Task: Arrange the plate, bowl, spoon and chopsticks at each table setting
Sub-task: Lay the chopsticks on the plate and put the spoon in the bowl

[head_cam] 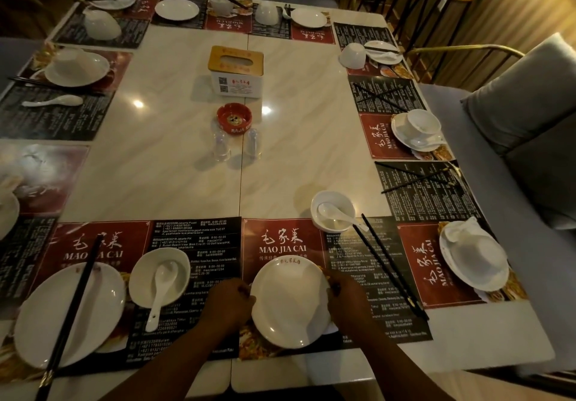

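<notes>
Both hands on the white plate (290, 301), near-centre setting. Left hand (230, 304) grips the left rim, fingers curled in tight. Right hand (346, 299) grips the right rim, fingers narrow too. Light is dim; fingertips seem tucked under the edge, hard to confirm. Plate sits on the red-and-black placemat (280, 238) at the near edge of the table (174, 151). Bowl (331, 227) beyond it to the right, spoon (339, 216) inside. Chopsticks (392, 266) lie diagonally just right of the right hand, apart from the plate.
</notes>
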{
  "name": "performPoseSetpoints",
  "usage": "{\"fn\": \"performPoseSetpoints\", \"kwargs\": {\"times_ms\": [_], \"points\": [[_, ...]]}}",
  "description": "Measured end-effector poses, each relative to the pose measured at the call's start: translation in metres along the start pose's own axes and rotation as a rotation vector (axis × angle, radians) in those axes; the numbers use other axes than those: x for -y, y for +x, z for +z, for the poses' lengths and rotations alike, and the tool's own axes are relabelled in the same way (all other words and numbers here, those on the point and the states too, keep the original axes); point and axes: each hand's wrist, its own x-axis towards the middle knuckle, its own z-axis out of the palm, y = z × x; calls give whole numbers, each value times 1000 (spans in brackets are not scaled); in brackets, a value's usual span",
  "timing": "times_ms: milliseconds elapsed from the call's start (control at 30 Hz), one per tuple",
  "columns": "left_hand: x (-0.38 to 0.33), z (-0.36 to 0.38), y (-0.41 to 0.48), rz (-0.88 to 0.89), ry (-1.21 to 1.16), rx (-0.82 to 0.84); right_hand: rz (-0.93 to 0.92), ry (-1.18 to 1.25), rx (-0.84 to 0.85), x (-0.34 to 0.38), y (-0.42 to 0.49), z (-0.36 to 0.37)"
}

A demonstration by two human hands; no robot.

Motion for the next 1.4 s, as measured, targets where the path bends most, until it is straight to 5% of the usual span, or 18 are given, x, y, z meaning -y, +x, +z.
{"fn": "performPoseSetpoints", "kwargs": {"times_ms": [700,1000,1200,1400], "points": [[3,6,3,-14,62,-9,55,88,134,-11,9,-4],[-48,20,-4,78,144,-294,-109,-95,-74,-62,49,-70],[-129,87,-8,64,17,-148,-206,-527,33,-108,72,-96],[-172,150,6,-7,-134,-22,-212,-423,173,-115,73,-91]]}}
